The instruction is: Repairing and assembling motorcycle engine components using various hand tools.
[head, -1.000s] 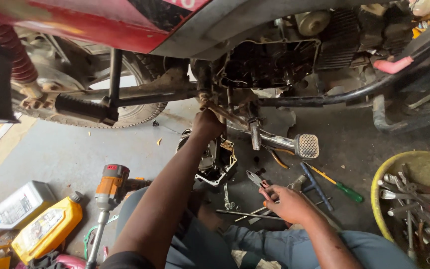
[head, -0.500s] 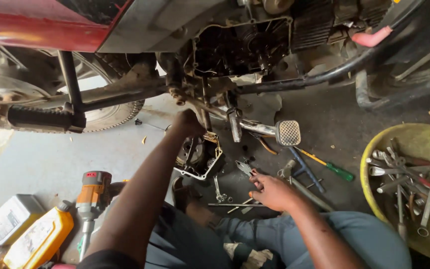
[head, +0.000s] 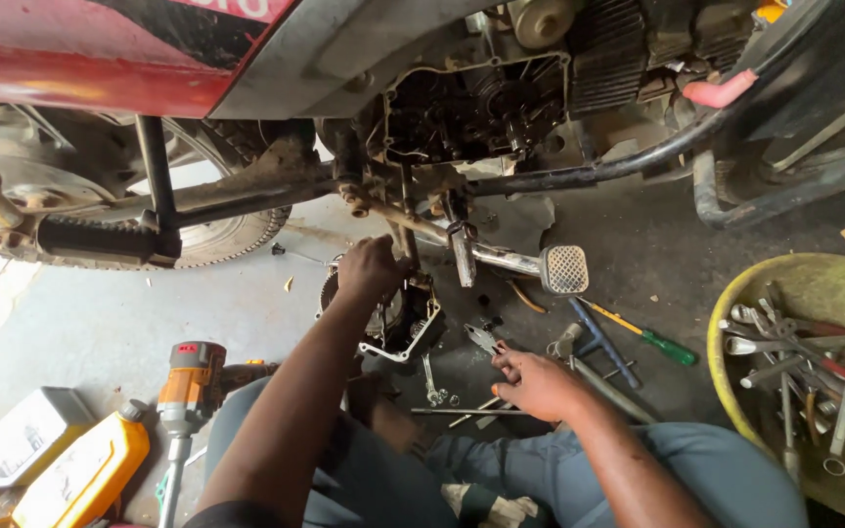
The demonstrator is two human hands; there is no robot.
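L hand (head: 372,270) fingers clenched on frame tube (head: 413,227); R hand (head: 532,379) fingers grasping pliers (head: 484,338).

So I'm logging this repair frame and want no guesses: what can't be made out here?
- Left hand, head view: its fingers curl under the motorcycle frame, hiding any grip.
- Right hand: fingertips on pliers; handles hidden.
- Yellow basin: cut by right edge; tools tangled.
- Engine opening: parts dark, too small.
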